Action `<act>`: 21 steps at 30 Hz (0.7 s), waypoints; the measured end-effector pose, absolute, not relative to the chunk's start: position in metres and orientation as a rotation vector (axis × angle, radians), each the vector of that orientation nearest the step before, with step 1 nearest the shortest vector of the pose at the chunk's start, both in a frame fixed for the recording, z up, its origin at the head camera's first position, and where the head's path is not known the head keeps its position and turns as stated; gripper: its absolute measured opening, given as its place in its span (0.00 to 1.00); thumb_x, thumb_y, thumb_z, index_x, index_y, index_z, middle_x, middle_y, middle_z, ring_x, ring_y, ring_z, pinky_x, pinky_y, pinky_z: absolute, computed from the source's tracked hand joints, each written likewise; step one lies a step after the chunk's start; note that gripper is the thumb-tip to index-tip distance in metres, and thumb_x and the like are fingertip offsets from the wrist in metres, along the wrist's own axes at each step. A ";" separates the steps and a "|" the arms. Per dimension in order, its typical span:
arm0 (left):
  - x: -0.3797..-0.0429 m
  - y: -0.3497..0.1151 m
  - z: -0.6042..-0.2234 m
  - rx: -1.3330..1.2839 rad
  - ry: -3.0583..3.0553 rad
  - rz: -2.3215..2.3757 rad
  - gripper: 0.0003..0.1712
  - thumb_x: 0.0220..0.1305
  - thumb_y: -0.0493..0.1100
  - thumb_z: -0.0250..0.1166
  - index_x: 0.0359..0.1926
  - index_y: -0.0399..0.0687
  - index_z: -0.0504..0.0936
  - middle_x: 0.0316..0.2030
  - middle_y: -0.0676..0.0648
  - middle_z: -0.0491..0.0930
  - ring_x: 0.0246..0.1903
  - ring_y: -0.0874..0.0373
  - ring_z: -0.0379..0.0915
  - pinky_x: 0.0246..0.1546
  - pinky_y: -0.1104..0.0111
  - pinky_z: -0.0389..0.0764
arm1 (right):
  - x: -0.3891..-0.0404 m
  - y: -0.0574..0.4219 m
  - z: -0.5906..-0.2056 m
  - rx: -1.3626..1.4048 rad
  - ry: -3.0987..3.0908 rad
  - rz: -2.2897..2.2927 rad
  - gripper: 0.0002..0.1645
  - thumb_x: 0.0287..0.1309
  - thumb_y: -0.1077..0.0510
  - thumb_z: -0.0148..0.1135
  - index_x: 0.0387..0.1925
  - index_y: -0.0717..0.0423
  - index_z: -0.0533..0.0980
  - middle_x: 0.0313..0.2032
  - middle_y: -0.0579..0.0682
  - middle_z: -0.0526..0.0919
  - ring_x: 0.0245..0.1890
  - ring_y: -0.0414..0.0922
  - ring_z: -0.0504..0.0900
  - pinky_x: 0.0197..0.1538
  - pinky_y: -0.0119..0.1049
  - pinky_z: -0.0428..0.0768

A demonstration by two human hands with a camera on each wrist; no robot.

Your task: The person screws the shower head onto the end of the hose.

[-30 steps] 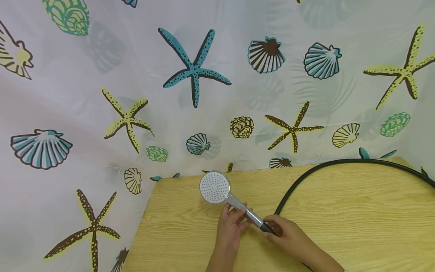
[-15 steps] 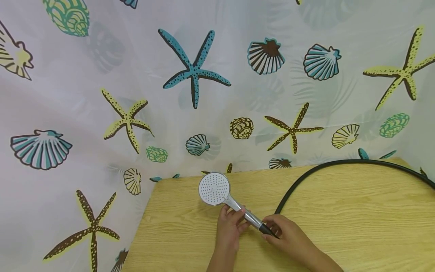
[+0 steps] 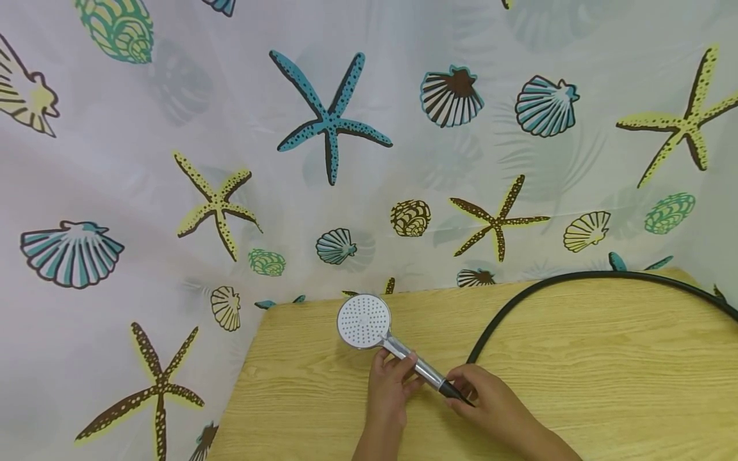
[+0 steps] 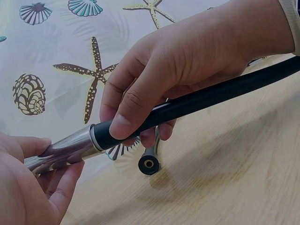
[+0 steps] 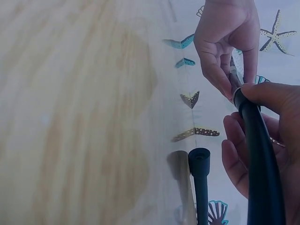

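Note:
A hand shower with a round white spray face and a chrome handle is held above the wooden table. My left hand grips the chrome handle below the head, fingers and thumb around it. At the handle's lower end, my right hand pinches the black end of a hose between thumb and fingers. In the left wrist view the hose end meets the rim of the handle; how far it is joined is hidden.
The wooden table extends to both sides. A black hose length arcs right across it, and a loose hose end with a round opening lies near the back. A white curtain printed with shells and starfish rises behind.
Compared with a second ago, slightly more of the black hose end shows between my right fingers. Both hands and the hand shower stay almost in place.

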State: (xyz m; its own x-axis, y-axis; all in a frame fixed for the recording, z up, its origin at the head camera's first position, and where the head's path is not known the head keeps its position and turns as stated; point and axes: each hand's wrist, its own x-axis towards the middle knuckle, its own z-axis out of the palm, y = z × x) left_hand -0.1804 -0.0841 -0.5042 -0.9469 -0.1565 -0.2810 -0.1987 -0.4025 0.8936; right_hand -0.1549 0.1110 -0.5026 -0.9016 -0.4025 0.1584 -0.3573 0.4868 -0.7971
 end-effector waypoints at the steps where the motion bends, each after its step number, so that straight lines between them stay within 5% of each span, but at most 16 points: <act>1: -0.180 -0.084 -0.504 -0.509 1.702 2.561 0.34 0.63 0.37 0.69 0.66 0.42 0.65 0.46 0.47 0.80 0.41 0.58 0.83 0.45 0.61 0.90 | -0.155 0.111 -0.502 -0.681 2.664 -1.412 0.19 0.62 0.53 0.70 0.52 0.53 0.77 0.42 0.43 0.84 0.38 0.32 0.81 0.41 0.26 0.84; 21: -0.180 -0.084 -0.504 -0.494 1.713 2.568 0.33 0.63 0.36 0.69 0.66 0.43 0.65 0.44 0.48 0.78 0.39 0.59 0.83 0.43 0.61 0.90 | -0.153 0.112 -0.501 -0.695 2.618 -1.435 0.19 0.66 0.49 0.66 0.54 0.52 0.78 0.42 0.43 0.86 0.39 0.33 0.84 0.44 0.25 0.84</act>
State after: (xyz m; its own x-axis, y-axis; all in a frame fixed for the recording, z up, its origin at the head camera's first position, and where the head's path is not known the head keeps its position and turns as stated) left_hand -0.1797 -0.0839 -0.5040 -0.9499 -0.1607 -0.2682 -0.1859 -0.3997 0.8976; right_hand -0.1527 0.1122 -0.5009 -0.8943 -0.4227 0.1469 -0.3511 0.4594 -0.8159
